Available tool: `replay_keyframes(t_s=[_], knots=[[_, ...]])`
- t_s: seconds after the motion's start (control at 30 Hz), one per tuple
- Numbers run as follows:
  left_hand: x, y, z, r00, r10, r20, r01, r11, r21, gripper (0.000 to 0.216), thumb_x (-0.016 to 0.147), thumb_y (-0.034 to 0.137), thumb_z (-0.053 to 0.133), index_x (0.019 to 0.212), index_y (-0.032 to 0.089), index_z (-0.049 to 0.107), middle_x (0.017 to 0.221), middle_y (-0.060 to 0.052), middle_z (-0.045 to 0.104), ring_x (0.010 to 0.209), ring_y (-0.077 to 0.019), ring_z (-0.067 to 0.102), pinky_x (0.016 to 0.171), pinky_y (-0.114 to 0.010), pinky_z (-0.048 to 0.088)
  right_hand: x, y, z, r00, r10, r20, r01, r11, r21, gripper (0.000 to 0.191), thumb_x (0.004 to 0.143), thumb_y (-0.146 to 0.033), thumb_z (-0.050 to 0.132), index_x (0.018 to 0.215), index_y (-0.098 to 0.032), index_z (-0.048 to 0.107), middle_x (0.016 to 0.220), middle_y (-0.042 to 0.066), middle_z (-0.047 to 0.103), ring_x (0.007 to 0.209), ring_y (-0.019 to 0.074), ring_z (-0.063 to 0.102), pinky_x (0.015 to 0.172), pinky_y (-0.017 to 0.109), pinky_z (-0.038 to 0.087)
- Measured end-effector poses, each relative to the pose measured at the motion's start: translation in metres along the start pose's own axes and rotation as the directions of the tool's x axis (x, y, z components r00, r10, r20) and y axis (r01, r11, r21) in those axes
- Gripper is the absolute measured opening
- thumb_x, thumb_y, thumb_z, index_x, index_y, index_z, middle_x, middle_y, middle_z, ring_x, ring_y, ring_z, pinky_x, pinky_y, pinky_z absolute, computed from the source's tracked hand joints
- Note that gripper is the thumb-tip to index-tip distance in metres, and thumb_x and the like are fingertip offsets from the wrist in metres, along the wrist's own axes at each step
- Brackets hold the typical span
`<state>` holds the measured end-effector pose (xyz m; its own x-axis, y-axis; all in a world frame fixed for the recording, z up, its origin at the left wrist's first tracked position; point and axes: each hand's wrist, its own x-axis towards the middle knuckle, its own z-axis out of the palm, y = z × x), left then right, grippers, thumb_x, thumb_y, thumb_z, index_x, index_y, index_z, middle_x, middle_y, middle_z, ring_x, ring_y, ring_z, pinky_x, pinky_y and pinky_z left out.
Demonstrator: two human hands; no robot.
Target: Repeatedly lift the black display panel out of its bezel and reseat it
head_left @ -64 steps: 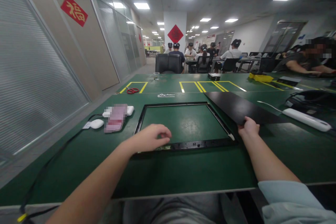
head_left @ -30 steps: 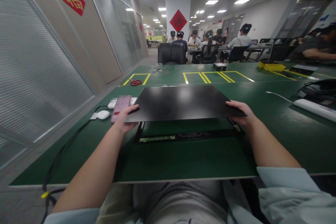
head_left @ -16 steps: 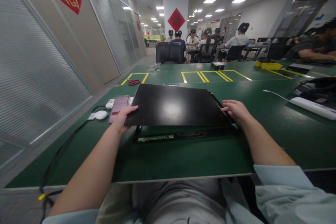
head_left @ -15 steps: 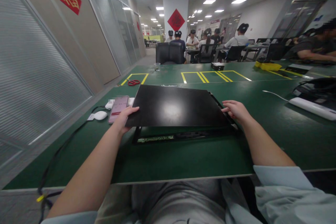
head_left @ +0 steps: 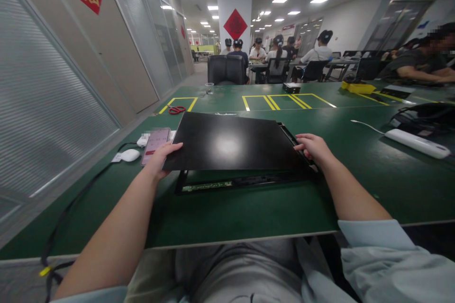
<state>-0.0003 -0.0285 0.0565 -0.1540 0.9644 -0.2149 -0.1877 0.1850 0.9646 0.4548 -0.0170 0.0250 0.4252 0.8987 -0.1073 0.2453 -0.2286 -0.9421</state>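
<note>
A flat black panel (head_left: 231, 142) hangs tilted over a black rectangular frame (head_left: 245, 182) that lies on the green table (head_left: 227, 218). My left hand (head_left: 159, 157) grips the panel's near left corner, thumb on top, and holds that side raised. At the panel's right edge my right hand (head_left: 310, 148) rests with its fingers curled on the edge, where panel and frame meet. The panel's far edge sits low on the frame. A green circuit strip shows along the frame's near bar.
A phone (head_left: 155, 139) and a white mouse (head_left: 130, 155) with a black cable lie left of the frame. Red scissors (head_left: 177, 110) lie farther back, a white power strip (head_left: 412, 143) at right. Other people sit at tables behind.
The panel was carried from the right side over the frame by both hands. Over the last second it has come down, its right edge now meeting the frame.
</note>
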Motion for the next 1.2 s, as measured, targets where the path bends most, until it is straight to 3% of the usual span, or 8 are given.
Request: replay_keyframes(t_s=[0.43, 0.8, 0.97, 1.2], knots=[[-0.003, -0.011, 0.016, 0.996, -0.024, 0.08, 0.018, 0.997, 0.073, 0.014, 0.07, 0.016, 0.079, 0.077, 0.019, 0.068, 0.065, -0.002, 0.071, 0.05, -0.0159, 0.064, 0.05, -0.024, 0.051, 0.012, 0.015, -0.012, 0.991, -0.08, -0.107, 0.06, 0.982, -0.18, 0.035, 0.087, -0.023, 0.063, 0.119, -0.013, 0.071, 0.063, 0.006, 0.072, 0.036, 0.0105, 0.044, 0.037, 0.021, 0.03], [-0.003, -0.014, 0.02, 0.991, -0.074, 0.112, 0.069, 0.996, 0.052, 0.007, 0.079, 0.01, 0.071, 0.083, 0.016, 0.072, 0.072, -0.005, 0.076, 0.057, -0.016, 0.069, 0.054, -0.022, 0.054, 0.014, 0.018, -0.016, 0.983, -0.109, -0.15, 0.07, 0.967, -0.243, 0.035, 0.08, -0.03, 0.07, 0.112, -0.016, 0.073, 0.069, 0.007, 0.074, 0.051, 0.0157, 0.058, 0.049, 0.025, 0.045], [-0.003, -0.015, 0.021, 0.991, -0.089, 0.1, 0.081, 0.994, 0.076, 0.009, 0.077, 0.012, 0.077, 0.082, 0.016, 0.07, 0.07, -0.004, 0.076, 0.055, -0.0171, 0.069, 0.055, -0.024, 0.056, 0.011, 0.014, -0.016, 0.981, -0.131, -0.144, 0.067, 0.924, -0.377, 0.033, 0.08, -0.025, 0.066, 0.112, -0.018, 0.075, 0.073, 0.006, 0.076, 0.057, 0.0174, 0.061, 0.051, 0.026, 0.043], [-0.005, -0.014, 0.022, 0.99, -0.079, 0.115, 0.074, 0.996, 0.053, 0.007, 0.085, 0.011, 0.069, 0.088, 0.016, 0.072, 0.079, -0.007, 0.08, 0.064, -0.018, 0.074, 0.057, -0.024, 0.058, 0.008, 0.008, -0.014, 0.974, -0.181, -0.135, 0.087, 0.852, -0.516, 0.031, 0.083, -0.023, 0.062, 0.11, -0.019, 0.078, 0.076, 0.006, 0.077, 0.074, 0.023, 0.069, 0.064, 0.031, 0.046]])
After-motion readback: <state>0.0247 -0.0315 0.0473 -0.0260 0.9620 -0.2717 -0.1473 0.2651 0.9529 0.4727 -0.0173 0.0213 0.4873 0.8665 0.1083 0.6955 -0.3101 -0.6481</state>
